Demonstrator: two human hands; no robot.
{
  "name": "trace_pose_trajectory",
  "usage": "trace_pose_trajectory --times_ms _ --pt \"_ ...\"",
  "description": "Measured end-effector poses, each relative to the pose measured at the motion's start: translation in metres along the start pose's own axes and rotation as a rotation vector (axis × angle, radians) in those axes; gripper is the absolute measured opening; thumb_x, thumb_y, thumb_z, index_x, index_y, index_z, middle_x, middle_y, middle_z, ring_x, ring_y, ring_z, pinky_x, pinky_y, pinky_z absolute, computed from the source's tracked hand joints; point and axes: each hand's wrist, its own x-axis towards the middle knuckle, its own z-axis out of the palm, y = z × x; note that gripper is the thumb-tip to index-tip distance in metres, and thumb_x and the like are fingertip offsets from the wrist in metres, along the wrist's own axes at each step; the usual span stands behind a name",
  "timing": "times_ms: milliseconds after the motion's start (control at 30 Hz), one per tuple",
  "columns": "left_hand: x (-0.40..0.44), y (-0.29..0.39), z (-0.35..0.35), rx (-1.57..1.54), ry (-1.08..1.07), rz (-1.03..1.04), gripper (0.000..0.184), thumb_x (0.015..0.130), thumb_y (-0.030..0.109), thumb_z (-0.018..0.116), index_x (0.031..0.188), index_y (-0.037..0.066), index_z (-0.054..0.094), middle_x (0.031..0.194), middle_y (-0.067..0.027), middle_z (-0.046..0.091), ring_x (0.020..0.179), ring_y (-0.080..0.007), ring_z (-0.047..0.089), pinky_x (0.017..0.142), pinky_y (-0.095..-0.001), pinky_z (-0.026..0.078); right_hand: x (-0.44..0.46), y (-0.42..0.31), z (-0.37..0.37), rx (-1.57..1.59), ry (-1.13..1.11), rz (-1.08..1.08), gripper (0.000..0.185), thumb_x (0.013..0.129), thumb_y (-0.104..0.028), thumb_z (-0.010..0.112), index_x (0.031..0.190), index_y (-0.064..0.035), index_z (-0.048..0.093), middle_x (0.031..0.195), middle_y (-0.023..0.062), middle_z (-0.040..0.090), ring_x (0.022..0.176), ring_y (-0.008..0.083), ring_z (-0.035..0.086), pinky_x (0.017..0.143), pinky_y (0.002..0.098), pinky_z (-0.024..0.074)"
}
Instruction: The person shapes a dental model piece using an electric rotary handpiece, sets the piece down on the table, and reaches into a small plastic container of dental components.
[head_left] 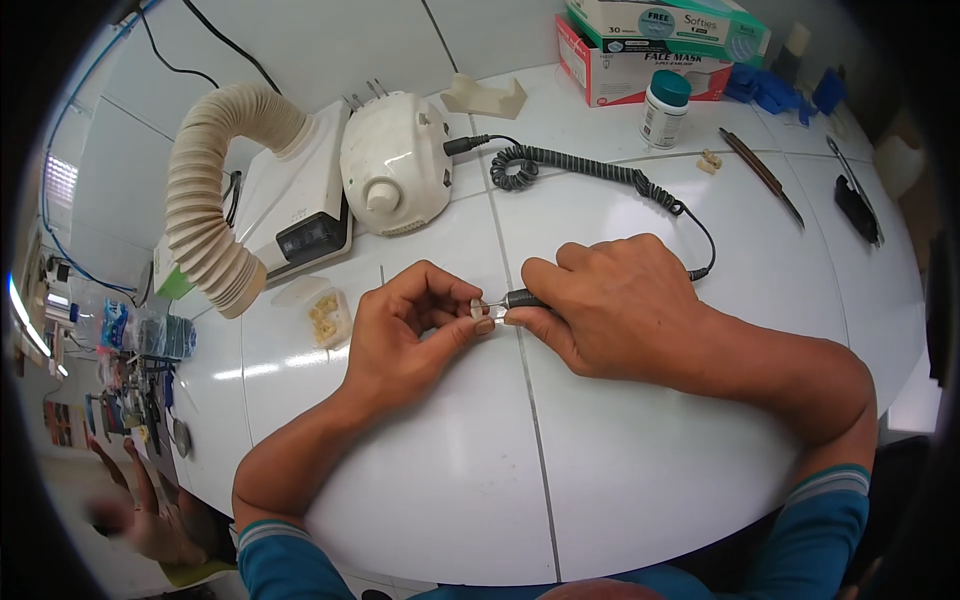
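My right hand (625,305) is wrapped round a dark rotary handpiece (524,299), its thin metal tip pointing left. Between the thumb and fingers of my left hand (405,330) is a small pale piece (477,310), its exact kind too small to make out. The tip meets or nearly touches this piece; I cannot tell which. A coiled black cord (580,160) runs from the handpiece's rear to a white control box (400,165) with a round knob. Left of my left hand lies an open see-through container (340,333) with several yellowish bits inside.
A ribbed suction hose (190,210) arches over the left side. At the back are a mask box (640,78), a green-capped bottle (663,112) and a beige stand (484,97). A slim brown tool (762,176) lies right. Another person (160,520) is at far left.
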Motion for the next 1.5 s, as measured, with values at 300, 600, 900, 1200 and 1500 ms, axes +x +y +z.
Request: trace_pose_trajectory --times_ms 300,600,900,1200,1500 --pt "-0.0001 -0.0020 0.0016 -0.040 0.007 0.033 0.023 0.099 -0.006 0.079 0.117 -0.006 0.065 0.111 -0.0119 0.075 0.104 -0.0150 0.076 0.095 -0.0305 0.064 -0.0021 0.0023 0.0015 -0.005 0.015 -0.008 0.041 0.106 -0.047 0.069 0.096 -0.0074 0.074 0.072 0.0112 0.072 0.062 0.0332 0.072 0.056 0.0449 0.0532" --pt "-0.0013 -0.0022 0.0040 -0.032 0.030 0.028 0.024 0.097 -0.007 0.080 0.116 -0.005 0.065 0.110 -0.0112 0.075 0.103 -0.0152 0.076 0.095 -0.0309 0.064 -0.0016 0.0021 -0.0015 0.007 -0.041 0.015 0.042 0.107 -0.047 0.068 0.098 -0.0072 0.075 0.076 0.0124 0.074 0.067 0.0338 0.075 0.058 0.0456 0.0549" --pt "-0.0016 -0.0007 0.0036 0.004 0.035 0.029 0.023 0.098 -0.006 0.079 0.116 -0.004 0.066 0.109 -0.0108 0.075 0.101 -0.0148 0.075 0.094 -0.0303 0.063 -0.0021 0.0042 0.0008 0.019 -0.029 -0.013 0.042 0.108 -0.047 0.066 0.099 -0.0067 0.075 0.077 0.0126 0.075 0.067 0.0328 0.075 0.057 0.0446 0.0536" --pt "-0.0009 0.0008 0.0051 -0.007 0.045 0.043 0.024 0.097 -0.006 0.081 0.115 -0.004 0.065 0.108 -0.0103 0.075 0.100 -0.0148 0.075 0.094 -0.0307 0.063 -0.0025 0.0052 0.0000 0.026 -0.018 -0.037 0.045 0.108 -0.047 0.067 0.094 -0.0047 0.075 0.074 0.0134 0.074 0.066 0.0320 0.076 0.058 0.0433 0.0547" --pt "-0.0016 0.0004 0.0052 -0.045 0.046 0.036 0.025 0.096 -0.006 0.082 0.115 -0.004 0.066 0.106 -0.0093 0.075 0.099 -0.0135 0.074 0.094 -0.0300 0.063 -0.0013 0.0043 -0.0040 0.040 -0.050 -0.030 0.047 0.108 -0.047 0.067 0.091 -0.0041 0.076 0.073 0.0140 0.075 0.066 0.0328 0.076 0.057 0.0425 0.0558"
